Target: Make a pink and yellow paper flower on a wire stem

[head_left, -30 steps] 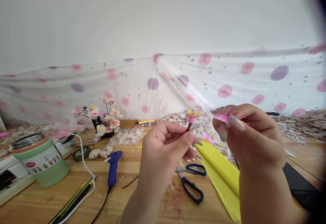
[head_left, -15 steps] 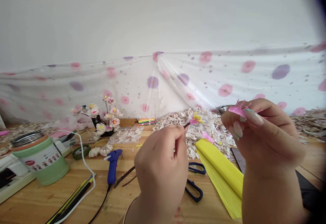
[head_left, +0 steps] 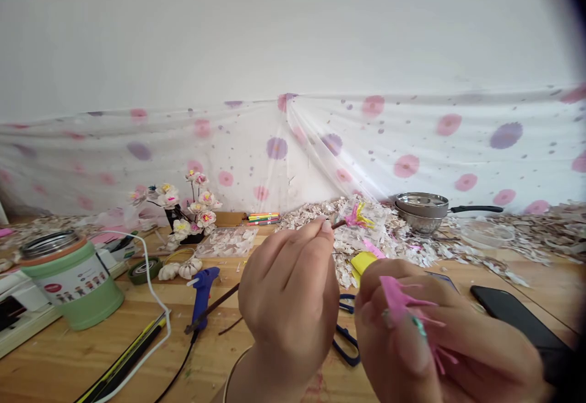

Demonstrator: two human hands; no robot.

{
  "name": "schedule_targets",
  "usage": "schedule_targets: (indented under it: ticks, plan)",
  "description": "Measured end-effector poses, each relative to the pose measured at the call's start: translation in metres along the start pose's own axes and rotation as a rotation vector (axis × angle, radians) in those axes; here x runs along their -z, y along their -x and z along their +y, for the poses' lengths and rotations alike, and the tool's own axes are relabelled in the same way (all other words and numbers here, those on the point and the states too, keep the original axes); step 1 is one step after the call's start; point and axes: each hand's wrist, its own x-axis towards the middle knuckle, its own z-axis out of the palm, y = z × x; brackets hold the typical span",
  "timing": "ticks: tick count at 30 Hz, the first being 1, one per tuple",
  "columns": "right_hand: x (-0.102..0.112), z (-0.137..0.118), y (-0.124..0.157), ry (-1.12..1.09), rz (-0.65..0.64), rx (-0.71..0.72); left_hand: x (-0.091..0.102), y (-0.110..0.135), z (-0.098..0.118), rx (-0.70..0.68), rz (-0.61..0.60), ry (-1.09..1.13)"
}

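Observation:
My left hand (head_left: 293, 293) is closed around a thin brown stem. The stem's far end carries a small tuft of pink and yellow fringed paper (head_left: 358, 215), and its tail (head_left: 213, 308) sticks out to the left, over the glue gun. Lower right, my right hand (head_left: 448, 342) pinches a strip of pink fringed paper (head_left: 403, 299) between thumb and fingers, its cut fringe pointing right. Blue-handled scissors (head_left: 348, 345) lie partly hidden between my hands. Yellow crepe paper (head_left: 363, 264) shows just behind the right hand, mostly covered by it.
A blue glue gun (head_left: 204, 293) and a green jar (head_left: 75, 284) stand at left. Behind is a pot of white-pink flowers (head_left: 196, 210). Pale shavings (head_left: 311, 210) line the wall. Metal pans (head_left: 421, 210) and a black phone (head_left: 508, 314) are at right.
My right hand has dropped down and left with the pink strip, uncovering the pans and the phone. My left hand has turned slightly, still gripping the stem.

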Motion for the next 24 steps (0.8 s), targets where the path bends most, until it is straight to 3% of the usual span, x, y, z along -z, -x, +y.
schedule_targets:
  ticks: [3,8,12,17,24]
  plan:
    - [-0.009,0.009,0.003,-0.023,0.182,0.101,0.003,-0.004,0.002,-0.024,0.045,-0.047]
    - [-0.017,0.018,-0.005,-0.08,0.281,-0.035,0.003,-0.004,-0.002,-0.107,0.031,-0.102]
    - [-0.017,0.023,-0.005,-0.114,0.323,-0.085,-0.001,-0.004,-0.004,-0.159,0.035,-0.152]
    - [-0.017,0.027,-0.007,-0.16,0.325,-0.057,-0.005,-0.009,-0.008,-0.324,0.125,-0.26]
    - [-0.02,0.028,-0.01,-0.207,0.335,-0.082,-0.006,-0.012,-0.009,-0.321,0.13,-0.28]
